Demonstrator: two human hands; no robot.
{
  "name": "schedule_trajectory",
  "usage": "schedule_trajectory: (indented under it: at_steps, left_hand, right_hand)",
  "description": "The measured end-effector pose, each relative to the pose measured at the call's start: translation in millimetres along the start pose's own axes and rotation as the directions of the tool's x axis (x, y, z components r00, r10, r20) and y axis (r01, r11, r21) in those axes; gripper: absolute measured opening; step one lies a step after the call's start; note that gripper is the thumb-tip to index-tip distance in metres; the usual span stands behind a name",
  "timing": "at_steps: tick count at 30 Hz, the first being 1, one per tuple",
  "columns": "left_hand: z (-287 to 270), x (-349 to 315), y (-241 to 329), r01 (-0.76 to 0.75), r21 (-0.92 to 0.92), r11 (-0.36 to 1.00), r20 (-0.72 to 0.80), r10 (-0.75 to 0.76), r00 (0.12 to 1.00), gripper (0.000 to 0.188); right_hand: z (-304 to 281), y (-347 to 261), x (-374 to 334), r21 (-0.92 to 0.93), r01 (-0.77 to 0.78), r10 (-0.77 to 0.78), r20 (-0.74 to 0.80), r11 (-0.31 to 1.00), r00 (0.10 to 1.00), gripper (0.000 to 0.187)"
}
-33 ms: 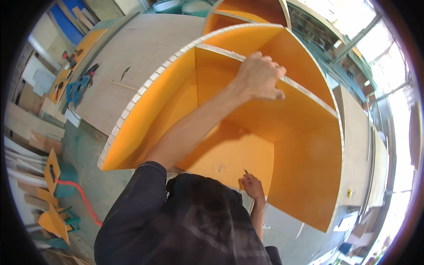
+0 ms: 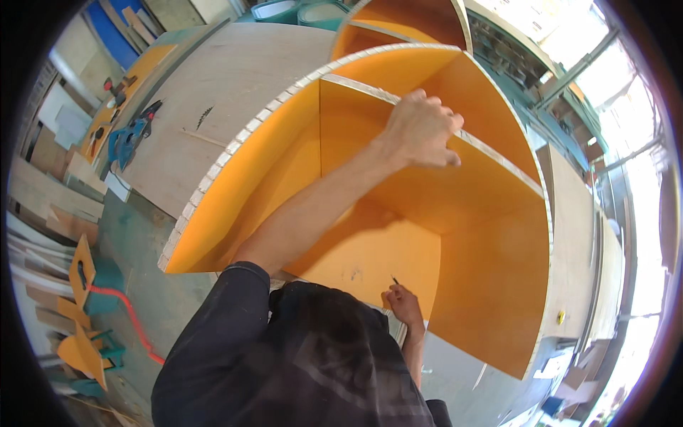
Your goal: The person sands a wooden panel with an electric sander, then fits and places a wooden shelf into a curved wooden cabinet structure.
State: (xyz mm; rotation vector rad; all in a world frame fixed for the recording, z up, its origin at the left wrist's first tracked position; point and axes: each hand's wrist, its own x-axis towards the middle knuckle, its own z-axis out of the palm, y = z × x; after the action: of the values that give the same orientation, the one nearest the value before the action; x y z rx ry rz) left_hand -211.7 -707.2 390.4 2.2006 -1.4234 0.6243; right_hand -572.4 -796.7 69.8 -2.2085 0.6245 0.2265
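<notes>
A large curved cabinet carcass point(image 2: 491, 285), orange inside with pale board edges, stands in front of me. A divider panel point(image 2: 498, 158) splits it into compartments. My left hand point(image 2: 423, 132) lies over the pale top edge of that divider, its fingers bent round the far side. Low in the near compartment, my right hand point(image 2: 404, 304) is closed on a thin, dark, pointed stick point(image 2: 394, 280), which looks like a pencil or marker. Its tip points up and away, over the orange inner panel point(image 2: 348, 245), where there are a few dark smudges.
Behind the carcass stands another orange curved unit point(image 2: 384, 32). A worktable point(image 2: 235, 64) holds a blue power tool point(image 2: 128, 142) at its left edge. A red hose point(image 2: 131, 313) runs across the floor at left. Wooden boards point(image 2: 573, 235) stand at right.
The view has tilted slightly, so the carcass sits a little lower. My left hand stays on the divider and my right hand keeps the thin stick, nearly in the same spot.
</notes>
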Motion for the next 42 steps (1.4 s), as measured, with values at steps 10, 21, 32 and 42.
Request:
schedule_trajectory:
  at_steps: [10,21,32,42]
  left_hand:
    - [-18,-4,-3,0.071,-0.018,0.997,0.107,-0.069,0.992,0.045]
    - [-24,-6,-3,0.187,-0.045,0.981,0.176,-0.177,0.968,0.042]
    - [-26,3,8,0.19,-0.05,0.981,0.104,-0.184,0.977,0.053]
    - [-28,8,22,0.179,0.075,0.981,0.115,-0.187,0.976,0.051]
  right_hand:
    - [1,-16,15,-0.147,-0.019,0.041,0.151,0.989,0.988,0.05]
    - [22,-23,27,0.026,-0.024,0.024,0.018,0.999,1.0,0.03]
    - [56,-7,33,-0.03,0.018,-0.03,-0.466,0.999,0.884,0.018]
    - [53,-18,23,0.086,-0.027,0.059,-0.396,0.996,0.917,0.021]
